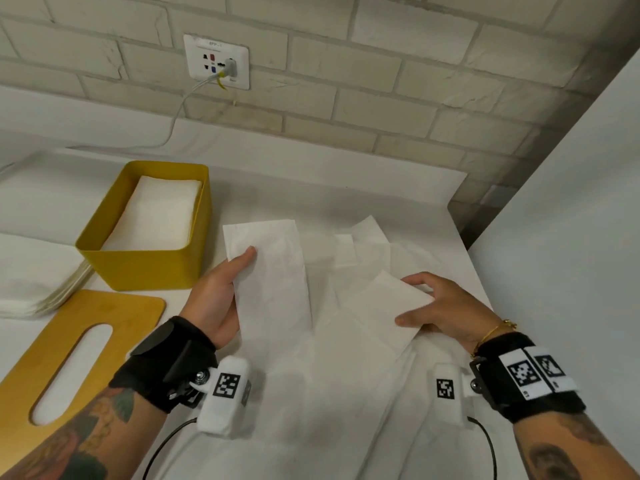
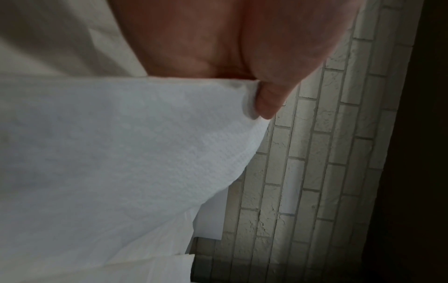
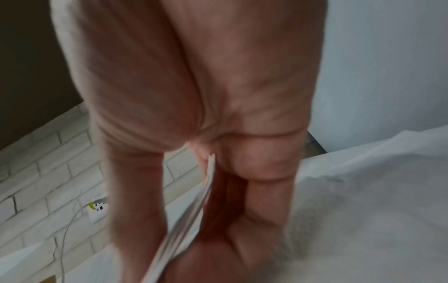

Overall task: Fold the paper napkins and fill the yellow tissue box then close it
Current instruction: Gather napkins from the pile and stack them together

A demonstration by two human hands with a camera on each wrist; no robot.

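Napkins occupy both hands: the left hand (image 1: 221, 292) pinches a long folded napkin (image 1: 273, 271) by its edge, and the right hand (image 1: 440, 306) grips a smaller folded napkin (image 1: 384, 306) between thumb and fingers. Just left of them stands the open yellow tissue box (image 1: 138, 268), partly filled with a stack of napkins (image 1: 156, 216), its slotted lid (image 1: 45, 344) flat on the table in front.

Folded napkin (image 3: 194, 216) between fingers (image 3: 264, 191)

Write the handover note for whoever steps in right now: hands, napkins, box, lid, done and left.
Left hand pinches a long folded napkin at its edge.
Right hand grips a smaller folded napkin.
Yellow tissue box, open, is partly filled with folded napkins.
Slotted lid lies flat in front of it.
Unfolded stack sits left of the box.
Left: load both napkins, fold the rest, close.
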